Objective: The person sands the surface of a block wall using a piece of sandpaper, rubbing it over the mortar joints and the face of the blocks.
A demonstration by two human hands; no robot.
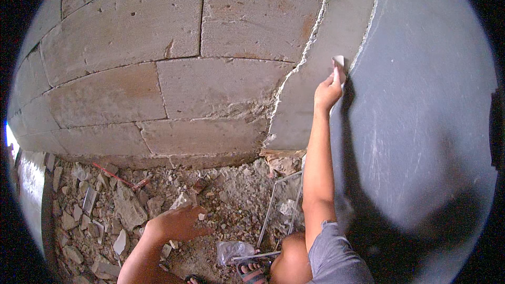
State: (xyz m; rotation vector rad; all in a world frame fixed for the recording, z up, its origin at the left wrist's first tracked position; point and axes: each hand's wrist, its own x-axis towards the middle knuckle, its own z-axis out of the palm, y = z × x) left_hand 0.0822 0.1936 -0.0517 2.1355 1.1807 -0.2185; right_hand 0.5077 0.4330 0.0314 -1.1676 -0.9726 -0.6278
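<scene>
My right hand (328, 93) is raised at the end of a stretched arm, its fingers closed on a small flat scraper (339, 61) with a pale, shiny face. The scraper is at the right edge of a smooth grey plaster strip (343, 21), where a rough white line borders a dark grey-blue wall (421, 84). How far it touches the surface I cannot tell. Low on the left, my left hand (178, 223) hangs over the rubble with its fingers apart and nothing in them.
A wall of large blocks (231, 89) stands left of the strip. Broken stones (129, 208) cover the ground below. A thin metal frame (267, 213), a clear plastic bag (231, 251) and a red rod (113, 174) lie there. My sandalled foot (251, 272) is at the bottom.
</scene>
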